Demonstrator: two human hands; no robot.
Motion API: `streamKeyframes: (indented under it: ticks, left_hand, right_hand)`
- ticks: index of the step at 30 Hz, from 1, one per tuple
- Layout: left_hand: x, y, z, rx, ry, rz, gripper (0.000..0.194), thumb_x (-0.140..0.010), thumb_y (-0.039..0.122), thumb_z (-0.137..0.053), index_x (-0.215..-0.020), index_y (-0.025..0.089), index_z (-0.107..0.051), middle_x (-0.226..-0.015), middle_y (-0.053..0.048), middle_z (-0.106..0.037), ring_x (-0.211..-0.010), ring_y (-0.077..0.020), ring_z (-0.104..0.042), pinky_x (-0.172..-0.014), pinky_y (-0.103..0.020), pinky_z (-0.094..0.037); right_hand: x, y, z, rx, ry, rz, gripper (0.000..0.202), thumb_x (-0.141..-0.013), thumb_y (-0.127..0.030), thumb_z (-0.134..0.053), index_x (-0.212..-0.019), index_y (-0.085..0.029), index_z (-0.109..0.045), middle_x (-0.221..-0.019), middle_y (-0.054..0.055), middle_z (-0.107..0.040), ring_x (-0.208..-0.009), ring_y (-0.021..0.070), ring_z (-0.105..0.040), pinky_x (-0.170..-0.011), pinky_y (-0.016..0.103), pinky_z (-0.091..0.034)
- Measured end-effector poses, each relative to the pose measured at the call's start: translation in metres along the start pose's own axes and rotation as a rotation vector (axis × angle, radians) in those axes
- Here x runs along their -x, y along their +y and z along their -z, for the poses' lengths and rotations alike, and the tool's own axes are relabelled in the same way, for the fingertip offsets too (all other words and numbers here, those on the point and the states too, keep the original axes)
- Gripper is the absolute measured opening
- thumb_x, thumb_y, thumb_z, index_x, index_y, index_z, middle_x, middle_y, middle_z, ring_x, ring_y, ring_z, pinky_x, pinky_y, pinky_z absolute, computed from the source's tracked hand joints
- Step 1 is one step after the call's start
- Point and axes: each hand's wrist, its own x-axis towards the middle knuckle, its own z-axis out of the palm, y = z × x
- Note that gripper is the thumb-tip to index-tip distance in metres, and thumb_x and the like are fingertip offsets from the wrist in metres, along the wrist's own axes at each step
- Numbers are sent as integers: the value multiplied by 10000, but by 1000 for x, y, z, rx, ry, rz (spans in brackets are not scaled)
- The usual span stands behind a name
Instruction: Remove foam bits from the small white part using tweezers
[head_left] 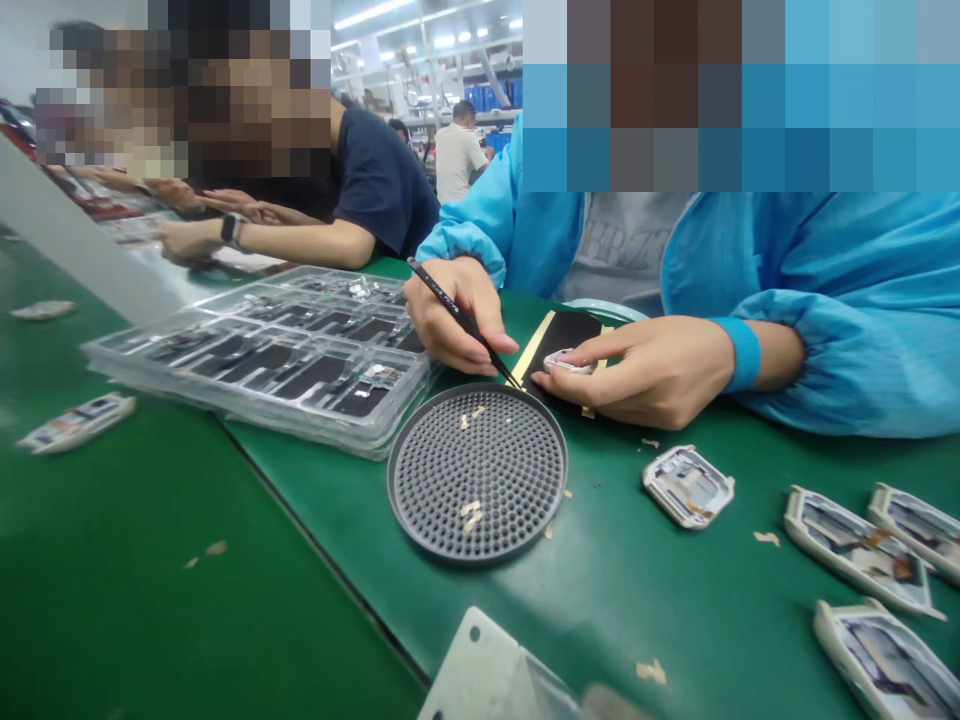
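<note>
Green bench mat; my own hands are out of view, so I cannot tell their state. Nearest sits a round perforated tray. Just beyond it, a co-worker's one hand pinches a black stylus, while the other hand grips a small white part on a black pad.

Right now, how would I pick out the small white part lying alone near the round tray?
Find the round grey perforated tray on the green table. Just right of it, below the blue-sleeved person's hand, lies the small white part. It is short and squarish; the white parts farther right are longer.
</note>
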Motion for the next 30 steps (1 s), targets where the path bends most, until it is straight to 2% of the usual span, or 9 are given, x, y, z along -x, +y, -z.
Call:
streamKeyframes:
  ticks: [3, 8, 13, 16, 18, 21, 23, 26, 30]
  left_hand:
    - [1, 0, 1, -25, -48, -72, 697, -8, -279, -596, -197, 280, -225, -300, 133, -273, -176, -80, -258, -358, 97, -245]
    - [1, 1, 2, -1, -55, -136, 703, -53, -374, -555, -244, 201, -197, -338, 166, -340, -208, -51, -322, -441, 127, -295]
    - [0, 1, 4, 16, -58, -101, 725, -83, -376, -587, -235, 240, -235, -354, 159, -372, -226, -52, -365, -448, 113, -326]
    - [-2, 3, 8, -3, -67, -29, 751, -91, -349, -639, -228, 311, -306, -352, 144, -375, -223, -68, -372, -410, 93, -327]
    - [-2, 7, 10, -107, -92, 46, 783, -128, -316, -717, -232, 359, -335, -347, 124, -372, -222, -102, -390, -366, 26, -389]
    - [-2, 13, 12, -325, -100, 143, 844, -259, -259, -837, -216, 368, -275, -318, 97, -327, -223, -149, -411, -293, -233, -423]
    - [-2, 14, 12, -358, -86, 97, 854, -311, -253, -854, -212, 340, -247, -305, 97, -304, -213, -145, -397, -290, -292, -392]
    - [1, 9, 11, -332, -104, -26, 821, -280, -263, -841, -227, 303, -249, -303, 103, -300, -200, -130, -370, -250, -254, -373]
    - [5, -4, 8, -196, -89, -164, 791, -421, -21, -970, -248, 280, -259, -307, 80, -317, -196, -90, -346, -235, -151, -336]
  right_hand:
    - [0, -1, 2, -161, -65, -79, 305, -1011, -280, -585, -1255, -141, -705, -1224, -83, -634, -1350, -194, -499, -1212, -155, -286]
    - [1, -2, 3, -215, -79, -107, 331, -1034, -294, -543, -1281, -129, -690, -1195, -59, -637, -1354, -191, -505, -1226, -142, -291]
    - [3, -1, 2, -194, -78, -98, 325, -1031, -303, -549, -1260, -129, -701, -1191, -70, -642, -1329, -187, -523, -1210, -131, -317]
    - [3, -1, 1, -188, -76, -106, 323, -1029, -290, -549, -1267, -133, -701, -1199, -73, -645, -1332, -187, -523, -1213, -128, -318]
    - [3, -1, 0, -188, -52, -98, 313, -1020, -290, -567, -1253, -137, -709, -1187, -73, -646, -1339, -194, -514, -1216, -134, -298]
    - [2, -1, -1, -184, -29, -84, 303, -1007, -284, -590, -1241, -138, -715, -1176, -78, -646, -1336, -198, -512, -1212, -135, -294]
    - [2, 0, -1, -181, -31, -83, 302, -1004, -282, -594, -1239, -136, -716, -1184, -83, -646, -1326, -194, -519, -1202, -133, -312]
    - [2, -1, 0, -190, -34, -94, 307, -1006, -283, -591, -1236, -125, -719, -1189, -75, -646, -1332, -192, -511, -1200, -141, -307]
    - [3, -3, -1, -232, -29, -118, 306, -1015, -255, -573, -1239, -105, -718, -1196, -62, -649, -1344, -187, -506, -1210, -131, -315]
